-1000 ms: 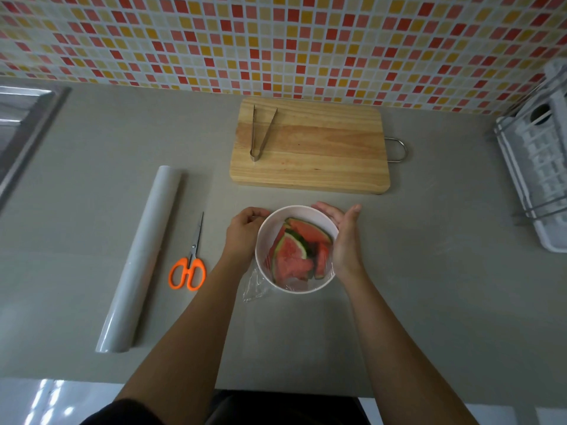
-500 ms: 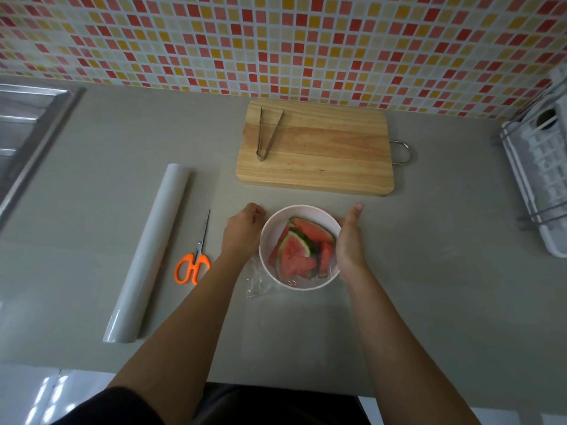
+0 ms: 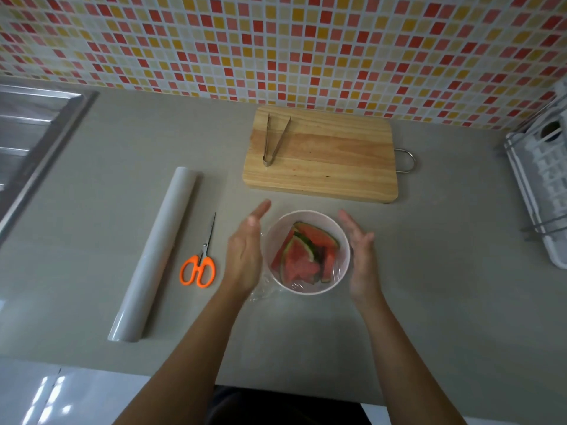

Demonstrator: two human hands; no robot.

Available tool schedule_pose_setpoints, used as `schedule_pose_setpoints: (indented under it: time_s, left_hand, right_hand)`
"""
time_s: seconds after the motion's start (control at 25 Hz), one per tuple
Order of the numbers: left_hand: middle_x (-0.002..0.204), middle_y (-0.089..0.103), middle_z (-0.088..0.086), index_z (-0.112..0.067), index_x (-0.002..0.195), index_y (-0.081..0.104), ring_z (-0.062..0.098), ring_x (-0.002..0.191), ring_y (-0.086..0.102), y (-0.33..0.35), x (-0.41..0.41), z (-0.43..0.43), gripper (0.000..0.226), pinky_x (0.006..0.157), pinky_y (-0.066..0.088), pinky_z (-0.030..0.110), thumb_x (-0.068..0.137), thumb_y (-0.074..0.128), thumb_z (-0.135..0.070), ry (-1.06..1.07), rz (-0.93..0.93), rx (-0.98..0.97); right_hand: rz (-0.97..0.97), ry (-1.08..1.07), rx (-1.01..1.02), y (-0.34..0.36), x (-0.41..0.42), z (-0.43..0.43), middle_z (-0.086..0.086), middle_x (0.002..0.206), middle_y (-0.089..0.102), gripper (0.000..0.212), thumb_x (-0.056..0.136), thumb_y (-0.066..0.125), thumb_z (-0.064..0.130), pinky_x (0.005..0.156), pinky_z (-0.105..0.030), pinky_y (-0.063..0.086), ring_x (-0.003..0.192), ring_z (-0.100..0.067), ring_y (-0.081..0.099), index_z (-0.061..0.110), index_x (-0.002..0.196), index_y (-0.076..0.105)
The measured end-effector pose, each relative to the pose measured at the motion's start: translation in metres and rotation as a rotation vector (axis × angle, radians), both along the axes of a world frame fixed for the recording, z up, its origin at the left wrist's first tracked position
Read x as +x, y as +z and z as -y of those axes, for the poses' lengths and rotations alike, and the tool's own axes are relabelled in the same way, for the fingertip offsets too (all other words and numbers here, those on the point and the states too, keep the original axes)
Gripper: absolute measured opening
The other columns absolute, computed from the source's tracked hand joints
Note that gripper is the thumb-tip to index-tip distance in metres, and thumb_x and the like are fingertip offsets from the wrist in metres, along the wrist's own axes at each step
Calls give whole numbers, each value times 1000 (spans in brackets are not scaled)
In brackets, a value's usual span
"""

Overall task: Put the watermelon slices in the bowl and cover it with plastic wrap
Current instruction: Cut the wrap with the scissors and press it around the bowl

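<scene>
I count one white bowl (image 3: pixel 307 251) on the grey counter (image 3: pixel 429 256), with at least three watermelon slices (image 3: pixel 302 259) heaped inside; the pile overlaps too much for a sure number. Clear plastic wrap (image 3: pixel 264 291) lies over the bowl's mouth and bunches loose at its 7 o'clock side. One roll of wrap (image 3: pixel 153 256) lies at 9 o'clock from the bowl, one pair of orange-handled scissors (image 3: pixel 199 265) between roll and bowl, one wooden cutting board (image 3: pixel 322 154) at 12 o'clock carrying one pair of metal tongs (image 3: pixel 274 142). A white dish rack (image 3: pixel 543 191) sits at 3 o'clock, a steel sink (image 3: pixel 27 139) at 10 o'clock. I can read no brand or writing anywhere.

My left hand (image 3: pixel 245 250) stands at the bowl's 9 o'clock, fingers straight and spread flat, palm facing the bowl, just beside its wall. My right hand (image 3: pixel 360 256) stands at 3 o'clock, likewise flat and unclenched, just beside the rim. Neither grips anything; the bowl sits between them.
</scene>
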State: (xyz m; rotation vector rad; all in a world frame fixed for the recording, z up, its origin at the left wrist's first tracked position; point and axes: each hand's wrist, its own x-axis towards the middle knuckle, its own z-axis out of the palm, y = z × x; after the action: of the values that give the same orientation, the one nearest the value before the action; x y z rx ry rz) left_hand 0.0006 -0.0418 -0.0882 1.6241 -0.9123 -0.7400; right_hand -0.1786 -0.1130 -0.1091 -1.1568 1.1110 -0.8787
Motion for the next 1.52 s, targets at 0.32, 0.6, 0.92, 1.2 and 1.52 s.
schedule_pose_setpoints:
  time_s: [0.32, 0.6, 0.92, 1.2, 1.52]
  left_hand:
    - [118, 67, 2, -31, 115, 63, 19, 115, 59, -38, -27, 10, 46, 94, 50, 36, 91, 29, -51, 69, -482, 69]
    - [90, 72, -12, -42, 84, 72, 2, 91, 66, -29, -29, 16, 51, 86, 50, 34, 98, 24, -52, 182, -424, 248]
    - [124, 57, 23, 1, 121, 57, 35, 115, 52, -10, -47, 25, 84, 88, 34, 34, 93, 10, -62, 400, -188, 458]
    - [109, 63, 28, 4, 100, 66, 40, 106, 56, -7, -47, 21, 85, 96, 42, 44, 93, 12, -60, 404, -68, 464]
    - [59, 50, -2, -12, 54, 47, 25, 68, 51, -17, -50, 4, 63, 68, 38, 35, 97, 23, -52, 404, -11, 283]
  right_hand:
    - [323, -125, 197, -9, 22, 0, -12, 128, 56, 68, 91, 9, 55, 98, -36, 44, 117, -23, 54, 16, 122, 54]
    - [98, -151, 388, -15, 23, 6, -12, 108, 69, 83, 87, 8, 68, 101, -38, 44, 102, -18, 64, 12, 106, 65]
    - [4, -281, 393, -19, 27, 11, -8, 97, 72, 90, 56, 21, 89, 98, -45, 46, 97, -23, 66, 19, 82, 72]
    - [50, -241, 444, -15, 26, 13, -9, 94, 73, 87, 66, 18, 84, 96, -42, 48, 92, -20, 67, 17, 84, 70]
    - [-59, -272, 450, -3, 25, 5, 6, 78, 68, 77, 76, 11, 80, 80, -29, 43, 74, -4, 61, 24, 73, 64]
